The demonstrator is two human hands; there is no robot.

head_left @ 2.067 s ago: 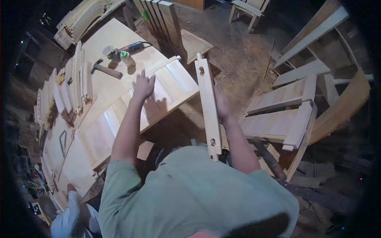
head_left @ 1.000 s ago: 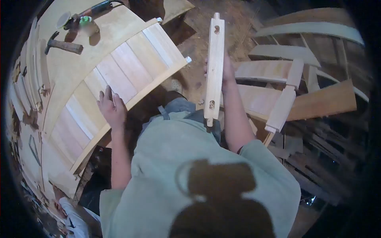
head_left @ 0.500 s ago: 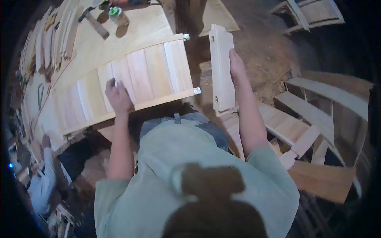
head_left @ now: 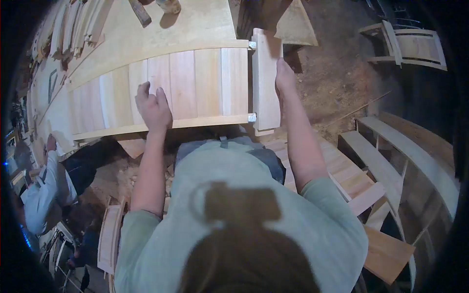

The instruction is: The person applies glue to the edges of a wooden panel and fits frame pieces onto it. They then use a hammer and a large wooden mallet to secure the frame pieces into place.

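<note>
Closest in, beside the left sleeve, stands a small curved wooden frame (head_left: 110,237); beyond the right sleeve lie a brown board (head_left: 387,254) and, partly behind the right forearm, another slatted piece (head_left: 342,163). The left hand (head_left: 155,108) is above the middle of the slatted panel (head_left: 183,88), its fingers partly curled and a little spread; whether they touch it, I cannot tell. The panel lies along the near edge of the table (head_left: 193,24), its right end jutting past the table's right edge; two pale-tipped tenons (head_left: 252,117) stick out of that end. The right hand (head_left: 286,77) holds a wooden rail (head_left: 267,80) crosswise at the tenons, its fingers together against the rail's outer side; the thumb is hidden, and I cannot tell whether the tenons are seated. At the table's left end is another person's hand (head_left: 52,142); farther up lies a metal triangle (head_left: 52,86); near the far edge are a wooden handle (head_left: 140,12), a jar (head_left: 169,5) and, at the far left corner, curved strips (head_left: 73,29); a chair-like frame (head_left: 415,46) stands well apart on the floor (head_left: 337,93).
</note>
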